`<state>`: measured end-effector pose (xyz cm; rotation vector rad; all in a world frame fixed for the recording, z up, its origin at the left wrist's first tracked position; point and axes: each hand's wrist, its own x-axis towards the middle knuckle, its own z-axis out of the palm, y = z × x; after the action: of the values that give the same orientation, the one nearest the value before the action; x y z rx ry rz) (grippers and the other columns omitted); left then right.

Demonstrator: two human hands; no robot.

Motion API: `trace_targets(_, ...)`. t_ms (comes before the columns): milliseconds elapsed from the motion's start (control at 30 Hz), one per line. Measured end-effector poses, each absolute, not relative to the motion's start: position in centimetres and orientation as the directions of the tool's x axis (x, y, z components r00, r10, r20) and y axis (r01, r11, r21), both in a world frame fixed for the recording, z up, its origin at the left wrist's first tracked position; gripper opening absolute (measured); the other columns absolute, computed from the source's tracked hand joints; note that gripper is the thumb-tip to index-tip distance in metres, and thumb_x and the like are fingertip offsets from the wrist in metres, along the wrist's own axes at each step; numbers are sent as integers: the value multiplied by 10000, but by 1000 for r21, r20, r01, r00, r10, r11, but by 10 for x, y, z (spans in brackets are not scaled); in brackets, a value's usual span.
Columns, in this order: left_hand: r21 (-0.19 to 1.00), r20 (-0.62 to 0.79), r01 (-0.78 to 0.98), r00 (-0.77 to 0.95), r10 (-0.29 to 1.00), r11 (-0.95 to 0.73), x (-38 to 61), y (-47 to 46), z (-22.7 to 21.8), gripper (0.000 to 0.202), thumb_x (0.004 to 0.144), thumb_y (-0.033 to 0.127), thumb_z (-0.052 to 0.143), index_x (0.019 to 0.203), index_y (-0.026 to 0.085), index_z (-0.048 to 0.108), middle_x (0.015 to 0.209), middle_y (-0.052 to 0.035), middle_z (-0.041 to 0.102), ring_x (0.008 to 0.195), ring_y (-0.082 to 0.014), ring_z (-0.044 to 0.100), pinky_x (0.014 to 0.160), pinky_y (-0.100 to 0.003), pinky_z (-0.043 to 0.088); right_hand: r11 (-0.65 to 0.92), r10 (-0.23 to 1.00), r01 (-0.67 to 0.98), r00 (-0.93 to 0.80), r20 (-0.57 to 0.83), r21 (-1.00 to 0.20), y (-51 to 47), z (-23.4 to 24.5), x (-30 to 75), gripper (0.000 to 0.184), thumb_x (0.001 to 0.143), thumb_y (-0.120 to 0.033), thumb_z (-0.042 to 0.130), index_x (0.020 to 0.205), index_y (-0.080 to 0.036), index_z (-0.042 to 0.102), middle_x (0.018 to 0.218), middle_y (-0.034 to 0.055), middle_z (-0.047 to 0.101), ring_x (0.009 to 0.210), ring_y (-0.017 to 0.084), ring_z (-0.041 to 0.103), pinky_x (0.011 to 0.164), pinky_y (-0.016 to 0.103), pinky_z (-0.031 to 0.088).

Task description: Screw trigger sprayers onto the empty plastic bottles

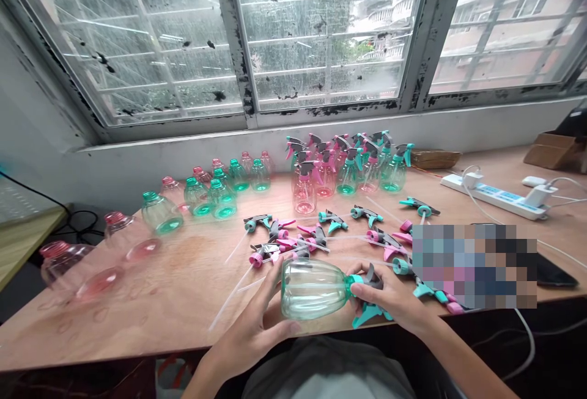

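A clear green spray bottle (314,289) lies on its side in the air near the table's front edge, its neck pointing right. My left hand (257,319) is closed around its base end. At the neck, the fingers of my right hand (389,298) are wrapped round a teal-and-grey trigger spray head (373,313), which sits against the bottle's mouth. How far the head is screwed on cannot be made out. Just beyond the bottle, several loose pink and teal spray heads (316,237) with thin tubes lie scattered on the wooden table (183,289).
Open pink bottles (98,277) and green bottles (162,212) stand along the left. Several bottles with spray heads fitted (305,188) are grouped by the window. To the right are a white power strip (495,196), cables, a cardboard box (554,148) and a dark flat object (554,270).
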<state>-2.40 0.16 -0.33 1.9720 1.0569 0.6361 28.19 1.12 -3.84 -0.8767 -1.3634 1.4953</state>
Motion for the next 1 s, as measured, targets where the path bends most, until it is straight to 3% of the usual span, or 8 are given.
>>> trace_targets(67,838,68,428,532,844,-338,-24,2,-4,895,969,336,664,1659,375,96,1766,-2,100,1619,-321,100,1306,-509,152,23,936,-160,-342,77,-987,11,-38,282,304,877,-463,799,907,-209,635,662,1,783,599,202,717,597,290,534)
trace_targets(200,908,91,290,567,819,-302,-25,2,-10,796,1040,347,551,1644,444,42,1768,44,71,1616,-288,128,1285,-470,270,31,936,-177,-339,90,-984,11,-37,282,297,890,-447,795,908,-198,635,660,4,784,594,186,715,593,276,536)
trace_targets(300,901,99,305,550,829,-310,-26,2,-13,776,1041,341,551,1637,470,70,1764,64,98,1613,-285,160,1291,-471,256,25,940,-177,-331,84,-984,11,-37,281,309,887,-456,797,905,-198,628,650,3,780,589,186,715,598,282,548)
trace_targets(433,870,60,389,526,849,-302,-25,1,-8,931,973,345,660,1656,398,30,1766,18,96,1618,-320,107,1290,-484,251,24,938,-172,-338,82,-985,11,-37,281,321,883,-470,796,896,-203,620,649,5,782,597,193,715,609,294,558)
trace_targets(600,843,63,428,522,851,-325,-25,3,-5,858,977,364,655,1658,369,132,1764,-10,143,1620,-332,94,1305,-534,135,23,940,-173,-332,81,-985,11,-37,281,332,884,-486,791,895,-203,617,649,5,776,596,193,712,595,290,557)
trace_targets(767,903,112,297,537,836,-311,-23,2,-8,713,1057,382,507,1643,434,104,1774,18,66,1613,-300,171,1281,-476,282,12,935,-189,-345,78,-982,11,-38,281,322,922,-496,749,902,-197,630,676,15,774,619,197,720,588,291,578)
trace_targets(900,895,96,325,529,843,-306,-22,2,-6,863,996,406,627,1646,429,59,1773,9,84,1617,-306,144,1297,-483,225,17,934,-188,-346,83,-982,10,-39,282,311,933,-487,744,914,-194,641,677,19,778,621,201,727,597,294,581)
trace_targets(1000,872,77,381,516,853,-309,-22,3,-4,875,964,443,664,1654,373,131,1775,-8,67,1622,-334,84,1301,-494,196,10,932,-190,-354,78,-982,10,-40,282,315,937,-492,737,904,-191,652,688,23,776,633,211,736,602,303,590)
